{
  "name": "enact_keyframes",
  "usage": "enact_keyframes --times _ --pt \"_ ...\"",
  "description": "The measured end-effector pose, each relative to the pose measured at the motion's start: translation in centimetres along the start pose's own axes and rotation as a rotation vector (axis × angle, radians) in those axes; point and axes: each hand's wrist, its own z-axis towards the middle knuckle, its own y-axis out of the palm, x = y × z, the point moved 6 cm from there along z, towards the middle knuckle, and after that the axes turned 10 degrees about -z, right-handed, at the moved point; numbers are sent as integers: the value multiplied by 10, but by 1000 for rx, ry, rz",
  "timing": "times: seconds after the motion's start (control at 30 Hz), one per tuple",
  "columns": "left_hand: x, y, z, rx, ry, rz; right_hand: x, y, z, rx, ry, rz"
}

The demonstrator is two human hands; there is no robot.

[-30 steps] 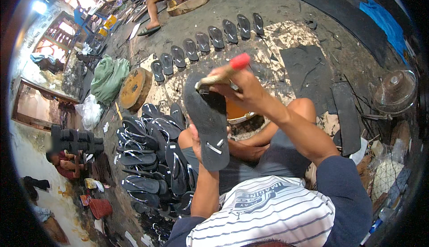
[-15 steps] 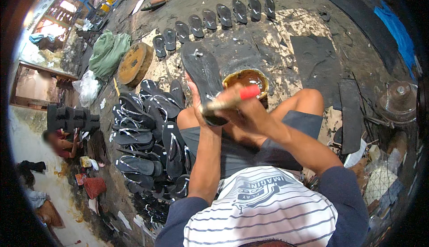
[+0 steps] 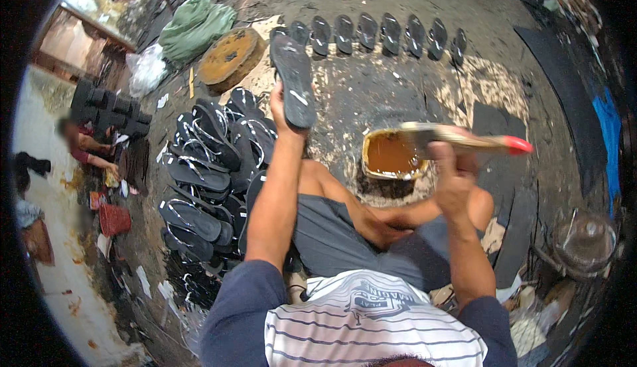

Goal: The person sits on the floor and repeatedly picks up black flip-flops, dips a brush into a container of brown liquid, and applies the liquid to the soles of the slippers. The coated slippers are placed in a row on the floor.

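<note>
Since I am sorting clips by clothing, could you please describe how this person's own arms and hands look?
The left hand and right hand are ungloved, and no wristwear shows. Both forearms are bare. The left sleeve and right sleeve are short and dark navy, joining a white shirt front with thin dark stripes.

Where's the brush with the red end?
In the head view, the brush is right of centre, in the person's right hand, with its bristles by the upper right edge of the tub.
</note>
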Motion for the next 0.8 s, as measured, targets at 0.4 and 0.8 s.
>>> enact_keyframes --times 0.4,0.8 --pt "134 -228 158 615 -76 1347 129 -142 -42 479 439 -250" --pt "113 -99 114 80 434 1833 120 -96 7 379 428 -387"
